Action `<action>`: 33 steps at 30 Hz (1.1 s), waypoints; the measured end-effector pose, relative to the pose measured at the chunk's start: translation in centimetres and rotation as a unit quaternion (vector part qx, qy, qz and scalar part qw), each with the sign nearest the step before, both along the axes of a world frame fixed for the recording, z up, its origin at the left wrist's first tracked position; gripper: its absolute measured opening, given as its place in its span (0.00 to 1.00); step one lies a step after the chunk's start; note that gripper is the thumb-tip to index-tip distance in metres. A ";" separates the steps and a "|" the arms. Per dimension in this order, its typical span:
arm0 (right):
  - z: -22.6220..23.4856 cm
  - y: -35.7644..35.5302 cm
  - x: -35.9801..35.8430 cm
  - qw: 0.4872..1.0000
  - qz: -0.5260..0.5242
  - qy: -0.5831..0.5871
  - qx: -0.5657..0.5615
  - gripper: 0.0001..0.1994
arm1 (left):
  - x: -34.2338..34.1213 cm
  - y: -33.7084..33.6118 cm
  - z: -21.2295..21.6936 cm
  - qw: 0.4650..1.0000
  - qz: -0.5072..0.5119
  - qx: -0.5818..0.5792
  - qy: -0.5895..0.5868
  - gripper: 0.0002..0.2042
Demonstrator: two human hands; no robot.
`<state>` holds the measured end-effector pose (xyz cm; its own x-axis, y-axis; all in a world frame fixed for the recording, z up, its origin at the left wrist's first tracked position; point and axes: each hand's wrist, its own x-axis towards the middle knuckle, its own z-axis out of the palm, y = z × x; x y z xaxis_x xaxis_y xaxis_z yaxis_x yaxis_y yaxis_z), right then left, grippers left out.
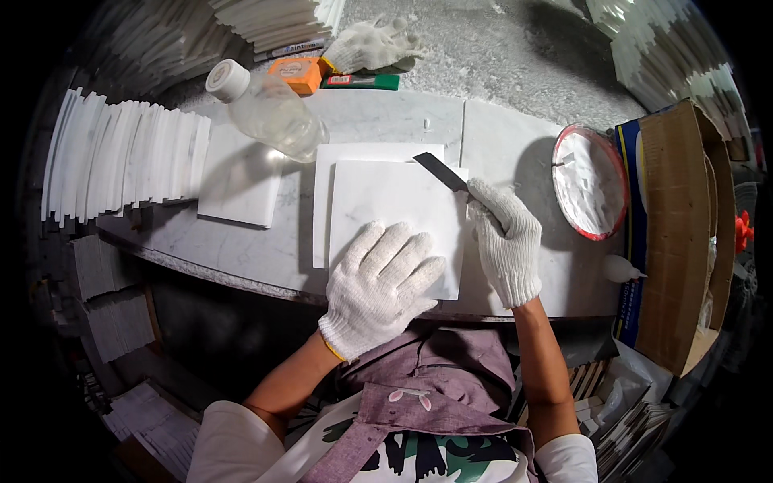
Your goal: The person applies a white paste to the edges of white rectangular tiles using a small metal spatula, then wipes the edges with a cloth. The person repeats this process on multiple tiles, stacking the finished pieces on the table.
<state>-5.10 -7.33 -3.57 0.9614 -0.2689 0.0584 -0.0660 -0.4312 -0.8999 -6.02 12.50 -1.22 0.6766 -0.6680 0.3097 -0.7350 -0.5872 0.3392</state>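
My left hand (385, 286), in a white knit glove, lies flat with fingers spread on a white marble-look tile (386, 189). Beneath that tile, a second white tile (324, 193) shows along the left and far edges. My right hand (509, 241), gloved too, is closed round one end of a dark, flat blade (437, 170). The blade slants over the top tile's far right corner, its free end pointing up and left. The end in my grip is hidden by the glove.
A clear bottle (278, 117) leans left of the tiles, near another tile (239, 189) and a row of upright tiles (129, 157). Behind are an orange box (296, 74), a green box (374, 82) and spare gloves (374, 47). A red-rimmed dish (590, 183) and cardboard box (668, 233) stand right.
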 end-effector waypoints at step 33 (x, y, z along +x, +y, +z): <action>0.5 -2.7 3.0 0.989 0.141 0.038 0.004 0.12 | 0.2 0.2 0.3 1.000 -0.013 -0.005 -0.015 0.23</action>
